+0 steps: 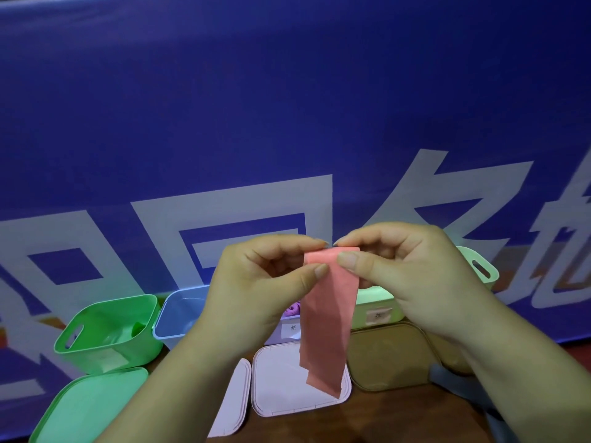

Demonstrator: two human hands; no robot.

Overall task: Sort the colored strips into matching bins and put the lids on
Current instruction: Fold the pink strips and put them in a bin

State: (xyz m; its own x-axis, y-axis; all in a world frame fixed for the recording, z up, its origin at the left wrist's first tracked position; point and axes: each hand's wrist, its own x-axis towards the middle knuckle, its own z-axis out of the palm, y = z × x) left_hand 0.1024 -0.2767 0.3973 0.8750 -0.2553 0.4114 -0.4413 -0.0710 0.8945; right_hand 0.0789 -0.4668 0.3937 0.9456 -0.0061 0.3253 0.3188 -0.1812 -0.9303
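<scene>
Head view shows us both hands raised before a blue banner point(287, 107); our left hand point(256, 282) pinches the upper left edge of a pink strip point(329, 321) between thumb and forefinger; our right hand point(406, 273) pinches its top right corner the same way, the other fingers curled; the strip hangs down between the hands, its lower end showing in front of a pale pink lid point(281, 385) on the wooden table point(415, 420); behind stand a green bin point(96, 350) and a blue bin point(179, 314) at left, a pale green bin point(479, 270) at right; a green lid point(86, 407) lies before the green bin; a tan lid point(390, 359) lies beside the pink one.
</scene>
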